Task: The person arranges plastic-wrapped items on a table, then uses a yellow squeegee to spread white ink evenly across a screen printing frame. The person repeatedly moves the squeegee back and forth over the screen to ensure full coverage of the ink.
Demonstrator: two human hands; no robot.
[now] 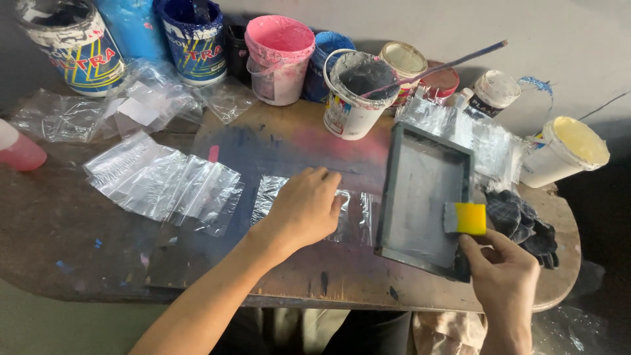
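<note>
Pressing a clear plastic bag point(342, 220) flat, open left hand point(303, 209) steadies it; right hand point(503, 276) grips a yellow sponge point(468, 218) and the dark-framed printing screen point(424, 200), seemingly readying a print; lowering needs careful alignment.

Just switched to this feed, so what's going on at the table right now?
A person sits at a paint-stained wooden table. The left hand presses flat on a clear plastic bag lying on the board. The right hand holds the near corner of a dark framed screen, with a yellow sponge at its edge. Paint tubs stand behind.
</note>
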